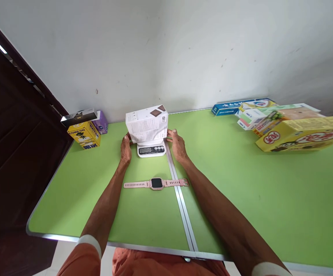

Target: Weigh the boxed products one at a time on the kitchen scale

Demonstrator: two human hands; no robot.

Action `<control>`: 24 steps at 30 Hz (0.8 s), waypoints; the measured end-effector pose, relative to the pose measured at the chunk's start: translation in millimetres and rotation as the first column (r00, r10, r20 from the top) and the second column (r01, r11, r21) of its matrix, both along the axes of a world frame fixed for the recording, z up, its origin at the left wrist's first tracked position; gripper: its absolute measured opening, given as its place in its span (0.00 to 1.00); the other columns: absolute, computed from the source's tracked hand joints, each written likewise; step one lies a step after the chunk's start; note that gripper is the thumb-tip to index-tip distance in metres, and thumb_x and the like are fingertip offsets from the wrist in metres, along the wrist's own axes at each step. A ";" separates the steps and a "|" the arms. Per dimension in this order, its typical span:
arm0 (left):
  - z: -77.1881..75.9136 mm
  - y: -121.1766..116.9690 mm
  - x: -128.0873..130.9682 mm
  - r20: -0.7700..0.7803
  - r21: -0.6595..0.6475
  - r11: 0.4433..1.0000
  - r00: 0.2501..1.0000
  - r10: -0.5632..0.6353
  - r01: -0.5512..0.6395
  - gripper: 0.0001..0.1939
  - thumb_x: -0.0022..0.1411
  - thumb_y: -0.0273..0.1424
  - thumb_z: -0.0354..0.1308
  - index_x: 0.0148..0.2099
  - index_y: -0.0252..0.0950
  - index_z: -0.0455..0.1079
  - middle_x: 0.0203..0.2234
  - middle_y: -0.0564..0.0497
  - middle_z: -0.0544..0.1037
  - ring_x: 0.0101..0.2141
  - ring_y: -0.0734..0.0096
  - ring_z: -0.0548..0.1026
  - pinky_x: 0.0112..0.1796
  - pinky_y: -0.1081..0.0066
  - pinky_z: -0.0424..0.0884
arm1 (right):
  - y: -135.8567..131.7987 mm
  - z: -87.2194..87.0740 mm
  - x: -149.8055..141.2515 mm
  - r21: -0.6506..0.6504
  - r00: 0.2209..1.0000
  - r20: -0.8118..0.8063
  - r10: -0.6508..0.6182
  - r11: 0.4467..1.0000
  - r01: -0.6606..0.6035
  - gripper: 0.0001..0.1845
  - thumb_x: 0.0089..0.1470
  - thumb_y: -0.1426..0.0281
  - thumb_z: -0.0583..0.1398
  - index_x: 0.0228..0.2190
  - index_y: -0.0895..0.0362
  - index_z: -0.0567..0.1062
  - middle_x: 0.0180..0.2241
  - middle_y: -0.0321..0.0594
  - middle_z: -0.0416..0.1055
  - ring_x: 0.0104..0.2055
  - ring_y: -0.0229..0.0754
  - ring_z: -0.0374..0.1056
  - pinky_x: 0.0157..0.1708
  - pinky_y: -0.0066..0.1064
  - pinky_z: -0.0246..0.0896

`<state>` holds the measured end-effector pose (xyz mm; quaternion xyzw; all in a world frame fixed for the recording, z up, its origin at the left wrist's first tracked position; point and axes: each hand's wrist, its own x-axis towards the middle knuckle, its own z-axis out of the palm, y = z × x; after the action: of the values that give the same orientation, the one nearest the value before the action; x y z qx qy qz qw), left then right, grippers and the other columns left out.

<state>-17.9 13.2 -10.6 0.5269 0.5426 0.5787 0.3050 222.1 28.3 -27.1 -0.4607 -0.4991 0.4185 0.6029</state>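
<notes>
A white printed box (147, 124) stands on a small white digital scale (151, 150) near the far middle of the green table (241, 184). My left hand (125, 148) rests beside the box's lower left corner, fingers stretched and touching it. My right hand (178, 144) lies at the box's right side, fingers extended against it. A pink smartwatch (156, 183) lies flat between my forearms, strap spread left and right, nearer to me than the scale.
A yellow carton (84, 134), a dark flat box on it and a purple pack (101, 122) stand at the far left. Several flat boxes (284, 122) are piled at the far right. A metal seam (180, 203) runs down the table. A dark door is at left.
</notes>
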 end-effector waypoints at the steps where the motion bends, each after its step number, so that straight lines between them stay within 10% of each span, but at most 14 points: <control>1: 0.3 -0.2 0.1 -0.005 -0.001 1.000 1.000 0.000 0.000 0.57 0.66 0.79 0.37 0.68 0.39 0.79 0.65 0.36 0.82 0.66 0.43 0.79 0.61 0.47 0.81 | 0.0 0.1 -0.1 -0.002 1.000 -0.004 -0.002 1.000 0.002 0.60 0.55 0.18 0.50 0.57 0.54 0.87 0.61 0.56 0.83 0.67 0.69 0.78 0.64 0.66 0.76; 24: 0.2 1.0 -3.7 -0.009 -0.014 1.000 1.000 -0.011 0.011 0.58 0.65 0.79 0.41 0.67 0.37 0.79 0.68 0.34 0.80 0.67 0.42 0.79 0.61 0.47 0.81 | 0.4 -0.1 0.0 -0.011 1.000 -0.003 -0.001 1.000 0.001 0.63 0.53 0.16 0.50 0.57 0.55 0.87 0.63 0.56 0.82 0.66 0.68 0.78 0.64 0.65 0.76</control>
<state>-21.6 14.2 -10.4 0.5304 0.5450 0.5709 0.3095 222.1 28.7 -27.3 -0.4636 -0.4957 0.4214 0.6014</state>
